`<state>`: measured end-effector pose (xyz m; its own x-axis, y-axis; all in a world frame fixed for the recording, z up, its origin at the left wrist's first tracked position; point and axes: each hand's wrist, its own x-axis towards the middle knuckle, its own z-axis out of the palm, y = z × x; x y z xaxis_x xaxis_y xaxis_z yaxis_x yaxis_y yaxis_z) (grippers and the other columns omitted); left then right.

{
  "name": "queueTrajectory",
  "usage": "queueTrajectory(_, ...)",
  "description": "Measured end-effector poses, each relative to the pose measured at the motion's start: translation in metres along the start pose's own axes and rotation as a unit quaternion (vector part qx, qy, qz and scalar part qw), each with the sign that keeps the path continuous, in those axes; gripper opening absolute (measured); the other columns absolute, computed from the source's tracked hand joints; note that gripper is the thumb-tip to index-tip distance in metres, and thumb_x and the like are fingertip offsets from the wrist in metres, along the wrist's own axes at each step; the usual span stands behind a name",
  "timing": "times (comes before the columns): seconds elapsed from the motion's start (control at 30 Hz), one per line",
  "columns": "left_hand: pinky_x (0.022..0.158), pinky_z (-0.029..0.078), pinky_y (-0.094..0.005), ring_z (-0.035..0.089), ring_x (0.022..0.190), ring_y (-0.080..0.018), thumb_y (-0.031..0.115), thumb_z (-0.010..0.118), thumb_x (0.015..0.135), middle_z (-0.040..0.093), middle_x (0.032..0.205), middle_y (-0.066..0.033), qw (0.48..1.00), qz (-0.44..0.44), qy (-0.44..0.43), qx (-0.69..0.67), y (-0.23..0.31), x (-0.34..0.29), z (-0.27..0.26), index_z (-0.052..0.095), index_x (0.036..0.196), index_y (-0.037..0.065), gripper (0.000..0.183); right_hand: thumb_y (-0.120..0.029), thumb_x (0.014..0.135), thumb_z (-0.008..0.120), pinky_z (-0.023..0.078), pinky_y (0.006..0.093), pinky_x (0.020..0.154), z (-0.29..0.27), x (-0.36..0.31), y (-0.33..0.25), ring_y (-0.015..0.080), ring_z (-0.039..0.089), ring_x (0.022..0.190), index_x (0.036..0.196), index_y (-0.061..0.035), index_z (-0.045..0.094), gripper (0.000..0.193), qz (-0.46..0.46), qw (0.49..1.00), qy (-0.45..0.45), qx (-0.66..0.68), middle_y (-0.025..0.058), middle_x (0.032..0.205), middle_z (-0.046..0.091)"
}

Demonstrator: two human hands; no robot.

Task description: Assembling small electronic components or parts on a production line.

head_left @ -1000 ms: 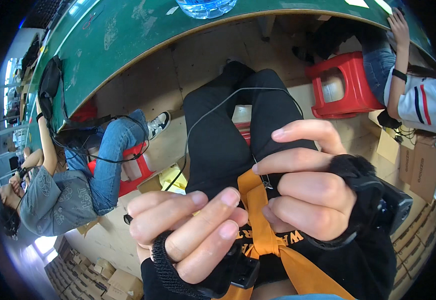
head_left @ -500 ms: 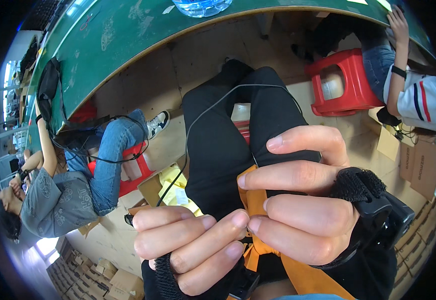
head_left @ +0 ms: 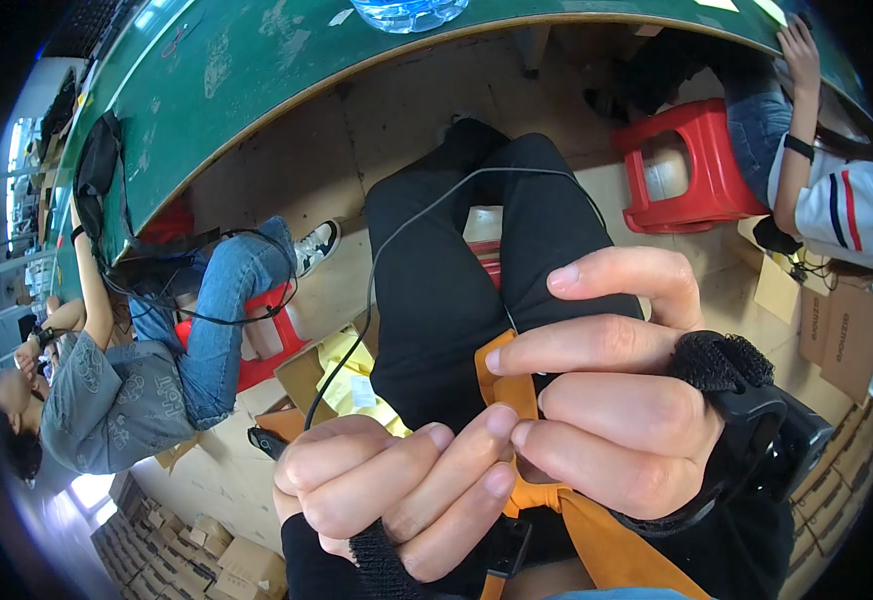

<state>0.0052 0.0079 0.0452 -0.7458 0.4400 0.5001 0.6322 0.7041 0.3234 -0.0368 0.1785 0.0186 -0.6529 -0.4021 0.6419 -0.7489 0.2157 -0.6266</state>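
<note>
The left hand point(head_left: 402, 490) has its fingers bent, and its tips meet the tips of the right hand point(head_left: 617, 405) in the middle. The fingers hide that spot, so I cannot tell if either hand is gripping something small there. The right hand is curled too, with its top finger sticking out a bit.

The orange strap point(head_left: 597, 535) is right behind the fingers, in front of the person's tummy and lap. It has a knot just under the fingertips. One end goes up past the right hand's fingers, and another end goes down to the right.

A fuzzy black band point(head_left: 382, 560) goes around the left hand. The right hand wears a black band point(head_left: 722, 362) as well, with a small black box point(head_left: 802, 435) on it.

Under the hands are black pants point(head_left: 427, 290), and a thin black cord point(head_left: 477, 172) loops over the legs. A yellow thing point(head_left: 357, 375) is near the left knuckles.

Farther out, a person in a gray shirt point(head_left: 117, 400) sits on the left, and a person in a white shirt point(head_left: 842, 205) is by a red stool point(head_left: 712, 180) on the right. A clear blue bottle point(head_left: 412, 12) stands on the green tabletop point(head_left: 287, 70).
</note>
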Motion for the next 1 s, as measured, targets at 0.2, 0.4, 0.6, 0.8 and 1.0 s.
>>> queueTrajectory(0.2, 0.056, 0.039, -0.0188, 0.052, 0.072, -0.0062, 0.009, 0.070, 0.067, 0.068, 0.086, 0.0037, 0.990, -0.067, -0.053, -0.110, -0.001, 0.010, -0.004, 0.062, 0.088, 0.013, 0.023, -0.002, 0.056, 0.065, 0.045, 0.0422, 0.080, -0.002, -0.005, 0.018, 0.0239, 0.064, 0.070, 0.072, -0.0070, 0.050, 0.023, -0.063, 0.997, -0.012, 0.046, 0.0022, 0.075, 0.045)
queueTrajectory(0.4, 0.057, 0.044, -0.0237, 0.054, 0.067, -0.0123, 0.005, 0.076, 0.056, 0.061, 0.079, -0.0005, 0.957, -0.148, 0.000, -0.251, -0.011, 0.005, 0.003, 0.069, 0.088, 0.012, 0.033, -0.011, 0.060, 0.064, 0.053, 0.0365, 0.067, 0.001, 0.009, 0.021, 0.0242, 0.061, 0.065, 0.066, -0.0065, 0.050, 0.016, -0.118, 0.989, -0.087, 0.034, 0.0049, 0.068, 0.049)
queueTrajectory(0.6, 0.053, 0.037, -0.0217, 0.051, 0.062, -0.0106, 0.011, 0.071, 0.068, 0.063, 0.077, 0.0015, 0.954, -0.065, 0.078, -0.283, -0.032, 0.001, 0.012, 0.058, 0.094, 0.012, 0.029, -0.015, 0.060, 0.056, 0.050, 0.0384, 0.078, -0.012, 0.011, 0.032, 0.0239, 0.060, 0.072, 0.073, -0.0033, 0.051, 0.018, -0.196, 0.944, -0.266, -0.006, 0.0065, 0.070, 0.050)
queueTrajectory(0.8, 0.052, 0.034, -0.0207, 0.048, 0.066, -0.0097, 0.022, 0.067, 0.079, 0.066, 0.077, 0.0047, 0.945, -0.018, 0.128, -0.300, -0.045, -0.002, 0.010, 0.048, 0.096, 0.013, 0.028, -0.010, 0.058, 0.067, 0.051, 0.0381, 0.069, -0.009, 0.000, 0.032, 0.0256, 0.060, 0.069, 0.080, -0.0025, 0.053, 0.027, -0.129, 0.982, -0.134, 0.009, 0.0072, 0.075, 0.050)
queueTrajectory(1.0, 0.053, 0.036, -0.0214, 0.047, 0.066, -0.0107, 0.019, 0.074, 0.073, 0.065, 0.076, 0.0047, 0.937, -0.009, 0.153, -0.314, -0.042, 0.003, 0.017, 0.049, 0.094, 0.013, 0.033, -0.002, 0.059, 0.072, 0.050, 0.0360, 0.067, 0.002, 0.003, 0.021, 0.0233, 0.061, 0.066, 0.084, -0.0029, 0.056, 0.030, -0.099, 0.995, -0.014, -0.028, 0.0055, 0.078, 0.050)
